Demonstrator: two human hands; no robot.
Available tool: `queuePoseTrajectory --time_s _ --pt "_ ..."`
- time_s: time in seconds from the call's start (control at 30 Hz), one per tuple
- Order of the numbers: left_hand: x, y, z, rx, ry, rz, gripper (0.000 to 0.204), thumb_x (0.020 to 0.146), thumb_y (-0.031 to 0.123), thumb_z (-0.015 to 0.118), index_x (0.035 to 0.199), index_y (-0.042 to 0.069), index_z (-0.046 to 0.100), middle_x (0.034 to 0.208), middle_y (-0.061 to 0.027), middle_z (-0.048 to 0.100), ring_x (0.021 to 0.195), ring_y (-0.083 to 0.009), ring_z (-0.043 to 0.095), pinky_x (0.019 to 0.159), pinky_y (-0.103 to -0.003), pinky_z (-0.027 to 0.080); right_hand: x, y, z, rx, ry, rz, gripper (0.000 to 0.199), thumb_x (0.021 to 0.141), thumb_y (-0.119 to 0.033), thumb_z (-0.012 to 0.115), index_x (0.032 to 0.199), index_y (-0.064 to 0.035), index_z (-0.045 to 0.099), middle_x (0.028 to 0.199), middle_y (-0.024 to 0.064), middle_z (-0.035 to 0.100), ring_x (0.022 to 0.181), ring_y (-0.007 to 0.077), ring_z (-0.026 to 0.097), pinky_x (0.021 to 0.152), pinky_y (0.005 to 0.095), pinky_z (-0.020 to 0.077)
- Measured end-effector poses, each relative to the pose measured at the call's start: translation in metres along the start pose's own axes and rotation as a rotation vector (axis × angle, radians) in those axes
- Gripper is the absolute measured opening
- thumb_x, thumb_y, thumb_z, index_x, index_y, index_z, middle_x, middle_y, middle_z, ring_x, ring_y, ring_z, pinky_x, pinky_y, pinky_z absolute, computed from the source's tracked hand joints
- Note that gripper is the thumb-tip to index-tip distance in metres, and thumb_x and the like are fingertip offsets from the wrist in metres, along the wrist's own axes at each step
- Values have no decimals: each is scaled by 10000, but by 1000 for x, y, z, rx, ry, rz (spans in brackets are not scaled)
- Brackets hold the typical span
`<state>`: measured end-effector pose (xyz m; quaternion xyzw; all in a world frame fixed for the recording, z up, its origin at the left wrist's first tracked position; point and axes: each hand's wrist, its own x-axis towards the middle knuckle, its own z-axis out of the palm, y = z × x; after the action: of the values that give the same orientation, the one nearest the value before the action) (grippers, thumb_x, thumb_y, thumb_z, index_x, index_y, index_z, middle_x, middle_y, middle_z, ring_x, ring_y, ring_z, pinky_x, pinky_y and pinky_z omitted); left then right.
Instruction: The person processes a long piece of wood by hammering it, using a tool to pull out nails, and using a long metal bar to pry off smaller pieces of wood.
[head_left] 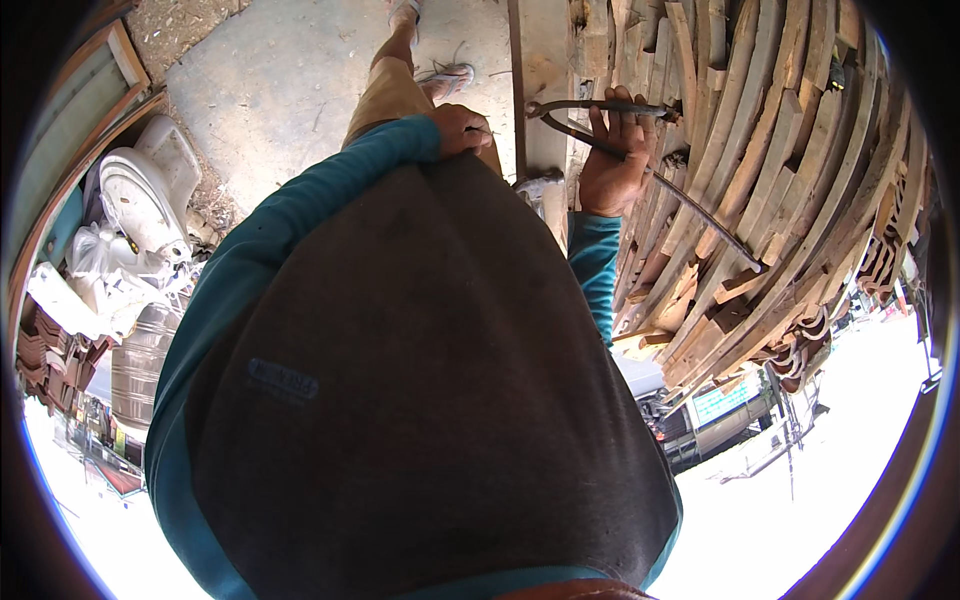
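My right hand [612, 182] is palm up and holds pincers [560, 106] of dark metal. Their rounded head points left, and one handle lies across my fingers. A thin dark rod [705, 217] slants from beside my palm over the stacked wood; I cannot tell whether it is the other handle. My left hand [462, 132] is closed at the lower edge of my dark shirt [420, 350], and what its fingers hold is hidden. Below the pincers, by the wooden beam [543, 75], lies a small grey metal piece [542, 182], its kind unclear.
A large stack of wooden strips [740, 150] fills the right side. Concrete floor [270, 90] lies ahead, under my sandalled feet [448, 80]. On the left are a dirty white plastic piece [145, 195], clear plastic bags [105, 265], a large clear bottle [143, 365] and reddish-brown tiles [55, 360].
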<state>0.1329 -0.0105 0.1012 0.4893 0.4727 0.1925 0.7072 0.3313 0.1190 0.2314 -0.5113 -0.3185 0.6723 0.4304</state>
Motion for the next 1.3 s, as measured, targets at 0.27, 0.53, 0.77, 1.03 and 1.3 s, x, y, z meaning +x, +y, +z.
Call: queuePoseTrajectory --time_s 0.27,0.53,0.77,1.03,1.3 --pt "-6 -43 6 24 341 -111 453 969 327 598 1328 52 573 1162 -189 688 1152 -339 627 1027 -419 456 12 10 50 -325 -225 -370 553 938 -143 474 1426 101 388 1367 274 516 1309 358 508 988 455 528" --pt "-22 -45 -11 -77 482 -198 464 946 325 640 1291 18 598 1076 -155 728 993 -311 697 922 -395 527 20 22 66 -395 -285 -401 543 945 -112 445 1444 91 380 1382 285 501 1319 363 495 1018 476 499" --pt "-25 -61 -25 -162 559 -179 401 944 286 660 1238 16 625 1088 -167 725 1023 -275 698 920 -378 531 19 29 79 -536 -275 -417 611 1003 -402 545 1403 44 428 1350 200 529 1162 289 569 951 412 489" --pt "-43 -50 -46 -140 637 -362 466 912 314 666 1313 84 605 1165 -173 690 1096 -282 662 977 -366 497 71 60 89 -826 -116 -462 487 1019 -469 501 990 16 545 815 97 592 699 195 584 634 341 486" --pt "-40 -77 -68 -133 730 -286 352 912 277 653 1213 93 655 1205 -134 680 1127 -302 649 991 -362 487 241 75 81 -833 66 251 448 1001 -410 537 889 24 513 661 112 559 589 253 552 574 400 486"
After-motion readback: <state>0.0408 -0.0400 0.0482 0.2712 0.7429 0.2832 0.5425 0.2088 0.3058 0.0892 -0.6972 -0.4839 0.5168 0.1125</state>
